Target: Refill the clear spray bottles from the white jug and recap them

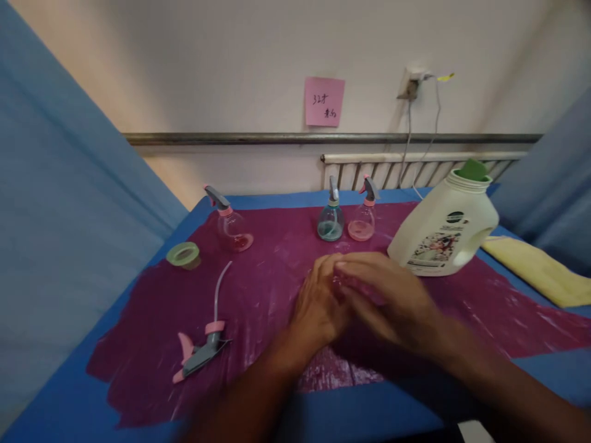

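Note:
My left hand and my right hand meet over the middle of a purple plastic sheet. A small piece of clear material shows between them, mostly hidden; it looks like part of a clear bottle, but I cannot make it out. The left fingers curl against it, and the right fingers bend over its other side. A loose grey and pink spray head with a clear tube lies left of my left hand. Behind my right hand a large white jug stands tilted, with a green piece in its mouth.
Spray bottles stand at the back: pink on the left, blue and pink in the centre. A green funnel-like cup is at left, a yellow cloth at right. Blue curtains flank the table; a pink note hangs behind.

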A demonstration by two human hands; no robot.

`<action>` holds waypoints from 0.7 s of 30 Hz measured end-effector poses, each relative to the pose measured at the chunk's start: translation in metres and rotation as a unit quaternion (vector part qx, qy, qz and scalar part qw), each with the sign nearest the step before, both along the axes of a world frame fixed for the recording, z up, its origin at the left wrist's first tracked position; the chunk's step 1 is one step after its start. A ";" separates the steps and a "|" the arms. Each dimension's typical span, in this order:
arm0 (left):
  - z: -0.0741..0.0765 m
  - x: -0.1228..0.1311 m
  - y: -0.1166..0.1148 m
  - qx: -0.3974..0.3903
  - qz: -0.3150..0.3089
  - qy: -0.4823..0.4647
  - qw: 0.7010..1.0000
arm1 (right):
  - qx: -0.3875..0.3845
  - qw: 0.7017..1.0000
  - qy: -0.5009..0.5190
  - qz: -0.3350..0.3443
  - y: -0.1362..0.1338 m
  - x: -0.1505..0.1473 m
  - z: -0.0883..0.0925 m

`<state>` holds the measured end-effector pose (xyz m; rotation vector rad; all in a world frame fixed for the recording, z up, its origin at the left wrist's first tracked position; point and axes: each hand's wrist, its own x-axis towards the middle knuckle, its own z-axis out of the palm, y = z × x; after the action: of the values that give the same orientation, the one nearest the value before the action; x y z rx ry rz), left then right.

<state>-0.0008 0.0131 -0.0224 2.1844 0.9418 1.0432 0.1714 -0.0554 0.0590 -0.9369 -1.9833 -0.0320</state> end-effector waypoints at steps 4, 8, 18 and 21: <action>0.005 -0.001 -0.002 -0.016 0.024 0.027 0.999 | 0.101 0.968 0.079 -0.217 -0.012 0.094 -0.012; 0.009 -0.001 -0.004 -0.024 0.023 0.029 0.999 | 0.182 0.871 0.260 -0.376 -0.001 0.186 -0.034; 0.014 -0.001 -0.007 -0.097 0.041 0.048 0.993 | -0.149 0.809 0.343 -0.454 0.025 0.232 -0.076; 0.016 0.000 -0.009 -0.107 0.037 0.045 0.992 | -0.161 0.801 0.304 -0.489 0.025 0.233 -0.074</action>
<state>-0.0004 0.0038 -0.0067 2.0460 1.1300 0.8388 0.4039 -0.0306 -0.0146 -1.8416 -0.7651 0.0278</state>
